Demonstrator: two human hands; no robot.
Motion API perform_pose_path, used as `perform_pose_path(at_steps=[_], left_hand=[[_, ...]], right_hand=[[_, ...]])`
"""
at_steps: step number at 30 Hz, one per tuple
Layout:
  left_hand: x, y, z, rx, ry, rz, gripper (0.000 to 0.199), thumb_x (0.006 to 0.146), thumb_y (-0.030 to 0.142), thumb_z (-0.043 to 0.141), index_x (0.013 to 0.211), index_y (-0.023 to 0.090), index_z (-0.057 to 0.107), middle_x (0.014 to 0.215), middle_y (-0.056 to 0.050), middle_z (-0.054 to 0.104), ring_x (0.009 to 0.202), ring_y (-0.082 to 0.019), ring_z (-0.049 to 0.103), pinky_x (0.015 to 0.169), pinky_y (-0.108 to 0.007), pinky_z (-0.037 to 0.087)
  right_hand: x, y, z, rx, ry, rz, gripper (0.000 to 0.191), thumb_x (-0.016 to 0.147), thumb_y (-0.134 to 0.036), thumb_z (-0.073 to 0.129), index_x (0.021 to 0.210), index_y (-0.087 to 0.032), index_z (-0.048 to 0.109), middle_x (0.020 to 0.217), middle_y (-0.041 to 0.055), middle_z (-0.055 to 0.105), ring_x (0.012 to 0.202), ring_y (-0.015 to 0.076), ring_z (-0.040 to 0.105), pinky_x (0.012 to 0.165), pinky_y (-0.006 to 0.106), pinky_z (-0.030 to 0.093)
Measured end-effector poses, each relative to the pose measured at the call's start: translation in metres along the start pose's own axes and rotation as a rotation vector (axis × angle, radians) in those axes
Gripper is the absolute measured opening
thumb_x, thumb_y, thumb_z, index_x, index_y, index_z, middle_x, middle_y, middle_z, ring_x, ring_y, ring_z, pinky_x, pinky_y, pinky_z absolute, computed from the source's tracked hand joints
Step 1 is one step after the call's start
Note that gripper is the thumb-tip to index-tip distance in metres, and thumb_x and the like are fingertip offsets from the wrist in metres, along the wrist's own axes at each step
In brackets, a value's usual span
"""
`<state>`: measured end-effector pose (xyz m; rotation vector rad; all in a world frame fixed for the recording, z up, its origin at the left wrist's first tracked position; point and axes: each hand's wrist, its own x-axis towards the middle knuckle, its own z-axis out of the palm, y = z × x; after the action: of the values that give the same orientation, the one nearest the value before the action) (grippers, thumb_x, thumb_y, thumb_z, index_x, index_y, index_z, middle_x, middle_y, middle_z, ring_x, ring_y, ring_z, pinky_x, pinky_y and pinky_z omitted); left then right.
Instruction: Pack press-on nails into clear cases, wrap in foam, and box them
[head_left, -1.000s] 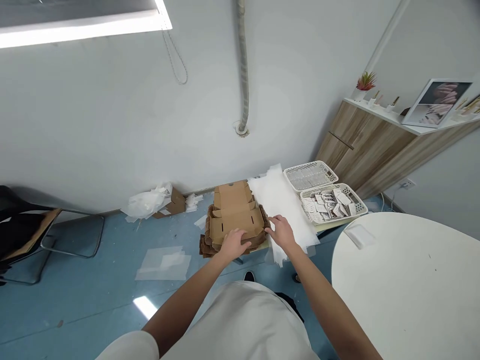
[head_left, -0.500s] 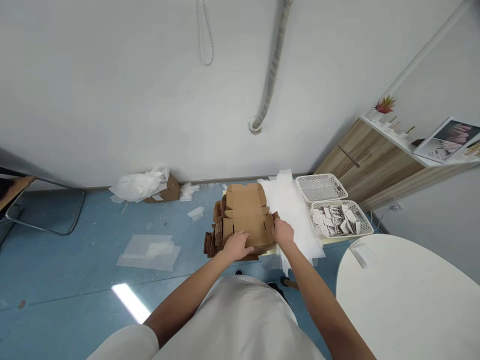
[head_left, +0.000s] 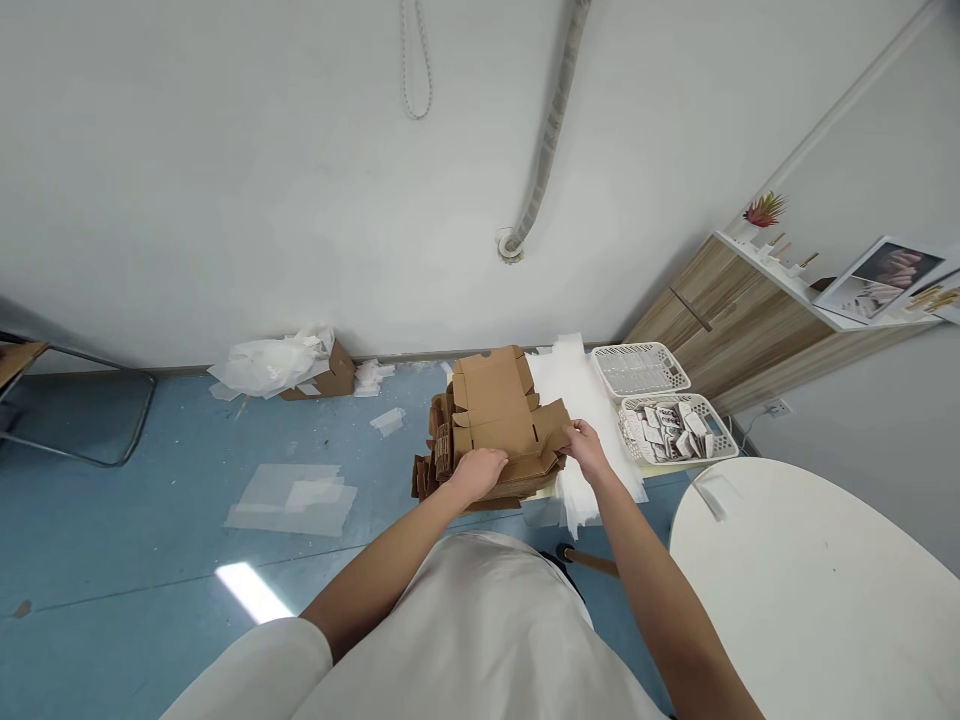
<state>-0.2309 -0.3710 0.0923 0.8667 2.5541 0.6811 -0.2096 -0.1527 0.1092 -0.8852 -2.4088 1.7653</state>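
Observation:
A brown cardboard box blank (head_left: 496, 400) lies unfolded on top of a stack of flattened cardboard (head_left: 444, 452). My left hand (head_left: 480, 474) is closed on the near edge of the blank, its fingertips partly hidden. At the blank's right side, my right hand (head_left: 587, 447) pinches a side flap, which is tilted up. Thin white sheets (head_left: 592, 420) spread out just right of the stack, partly under my right hand.
Two white baskets, one with clear packets (head_left: 643, 368) and one with printed pieces (head_left: 677, 430), stand right of the sheets. A round white table (head_left: 817, 590) is at the lower right. A wooden cabinet (head_left: 739, 310) stands behind. A carton (head_left: 330, 375) sits by the wall.
The blank has turned slightly and its right flap now sticks out further. My right hand has moved a little to the right and up with the flap. The view has shifted slightly.

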Motion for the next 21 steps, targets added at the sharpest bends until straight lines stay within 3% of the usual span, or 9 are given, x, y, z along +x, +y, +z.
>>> perform_pose_path(at_steps=[3, 4, 7, 9, 11, 14, 17, 21], left_hand=[[0.002, 0.001, 0.002, 0.101, -0.017, 0.001, 0.033, 0.088, 0.029, 0.031, 0.079, 0.018, 0.061, 0.079, -0.011, 0.065, 0.077, -0.025, 0.061, 0.071, -0.035, 0.042], [0.003, 0.001, 0.003, 0.13, -0.017, 0.01, 0.033, 0.088, 0.028, 0.031, 0.078, 0.018, 0.061, 0.078, -0.011, 0.065, 0.076, -0.024, 0.061, 0.07, -0.035, 0.042], [0.004, 0.001, 0.004, 0.214, -0.004, 0.053, 0.033, 0.088, 0.026, 0.031, 0.075, 0.017, 0.06, 0.074, -0.009, 0.065, 0.073, -0.023, 0.062, 0.067, -0.033, 0.041], [0.004, 0.002, 0.002, 0.258, 0.008, 0.083, 0.033, 0.088, 0.024, 0.03, 0.074, 0.016, 0.059, 0.072, -0.008, 0.064, 0.071, -0.023, 0.061, 0.066, -0.033, 0.04], [0.003, 0.002, -0.001, 0.266, 0.032, 0.102, 0.033, 0.088, 0.024, 0.029, 0.073, 0.016, 0.058, 0.071, -0.008, 0.064, 0.068, -0.021, 0.061, 0.065, -0.032, 0.039], [-0.001, 0.003, -0.006, 0.222, 0.104, 0.119, 0.033, 0.089, 0.025, 0.029, 0.073, 0.016, 0.057, 0.069, -0.007, 0.063, 0.066, -0.019, 0.059, 0.066, -0.03, 0.038], [-0.006, 0.003, -0.006, 0.161, 0.198, 0.16, 0.033, 0.089, 0.025, 0.029, 0.072, 0.016, 0.056, 0.067, -0.005, 0.062, 0.064, -0.016, 0.057, 0.068, -0.03, 0.037], [-0.015, 0.002, 0.0, 0.1, 0.292, 0.245, 0.033, 0.089, 0.023, 0.029, 0.074, 0.017, 0.057, 0.069, -0.004, 0.063, 0.063, -0.014, 0.055, 0.075, -0.031, 0.036]], right_hand=[[-0.025, -0.007, 0.006, -0.304, 0.163, -0.288, 0.031, 0.075, -0.04, 0.047, 0.096, -0.018, 0.05, 0.1, 0.0092, 0.06, 0.094, 0.0207, 0.055, 0.078, 0.034, 0.043], [-0.035, -0.009, 0.009, -0.417, 0.166, -0.382, 0.032, 0.076, -0.042, 0.046, 0.095, -0.018, 0.052, 0.101, 0.0098, 0.06, 0.096, 0.0212, 0.054, 0.08, 0.034, 0.041], [-0.062, -0.007, 0.023, -0.716, -0.204, -0.509, 0.032, 0.082, -0.046, 0.04, 0.081, -0.019, 0.058, 0.083, 0.006, 0.065, 0.081, 0.0187, 0.058, 0.076, 0.031, 0.039], [-0.073, 0.0, 0.031, -0.914, -0.309, -0.493, 0.038, 0.083, -0.047, 0.037, 0.076, -0.018, 0.06, 0.078, 0.0074, 0.066, 0.081, 0.0205, 0.059, 0.08, 0.034, 0.036], [-0.075, 0.009, 0.037, -1.025, -0.326, -0.428, 0.041, 0.084, -0.048, 0.036, 0.077, -0.017, 0.062, 0.078, 0.0096, 0.067, 0.085, 0.0229, 0.06, 0.083, 0.036, 0.034], [-0.068, 0.02, 0.036, -0.96, -0.357, -0.331, 0.038, 0.081, -0.049, 0.042, 0.086, -0.018, 0.063, 0.085, 0.0101, 0.068, 0.091, 0.0241, 0.06, 0.083, 0.035, 0.035], [-0.06, 0.021, 0.024, -0.687, -0.381, -0.265, 0.041, 0.077, -0.051, 0.047, 0.098, -0.018, 0.06, 0.096, 0.0091, 0.067, 0.092, 0.0228, 0.06, 0.078, 0.031, 0.041], [-0.056, 0.011, 0.002, -0.358, -0.163, -0.232, 0.05, 0.077, -0.056, 0.044, 0.106, -0.017, 0.055, 0.099, 0.01, 0.066, 0.088, 0.022, 0.061, 0.072, 0.03, 0.045]])
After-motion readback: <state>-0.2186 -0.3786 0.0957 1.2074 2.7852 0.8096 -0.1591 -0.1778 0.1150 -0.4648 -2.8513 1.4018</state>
